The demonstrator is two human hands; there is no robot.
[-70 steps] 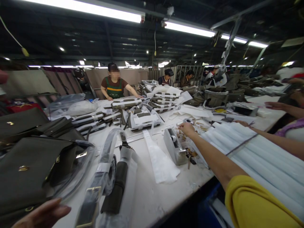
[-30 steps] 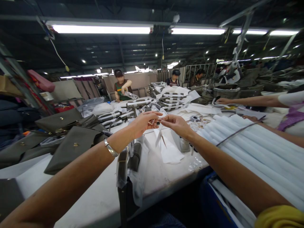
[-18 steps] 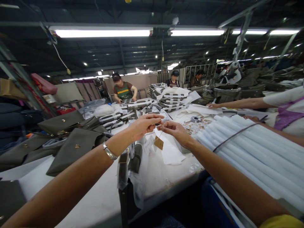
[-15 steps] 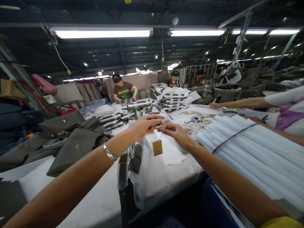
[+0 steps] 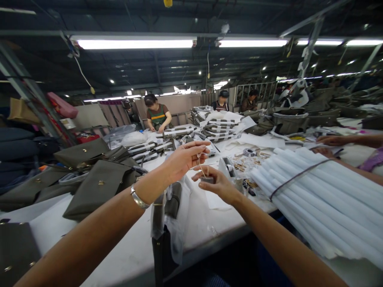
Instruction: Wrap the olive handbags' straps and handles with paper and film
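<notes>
My left hand [image 5: 187, 159], with a silver bracelet at its wrist, is raised over the table with its fingers closed on a thin pale string [image 5: 204, 169]. The string runs down to a small hang tag [image 5: 207, 180], seen nearly edge-on. Just below and to the right, my right hand [image 5: 220, 184] pinches this tag between thumb and fingers. Beneath my hands an olive-grey bag [image 5: 172, 203], partly wrapped in clear plastic, stands at the front edge of the white table [image 5: 206, 225].
Olive-grey flap bags [image 5: 97, 185] lie at the left. Wrapped straps [image 5: 220, 129] are heaped at the back. A strapped bundle of white foam tubes [image 5: 311, 191] fills the right, beside a co-worker's hand [image 5: 332, 140]. Small tags [image 5: 243, 163] lie scattered behind my right hand.
The tag hung free below my hands; now my right hand, lower than before, has it, with the string stretched up to my left hand. The co-worker's arm at right has drawn back rightward.
</notes>
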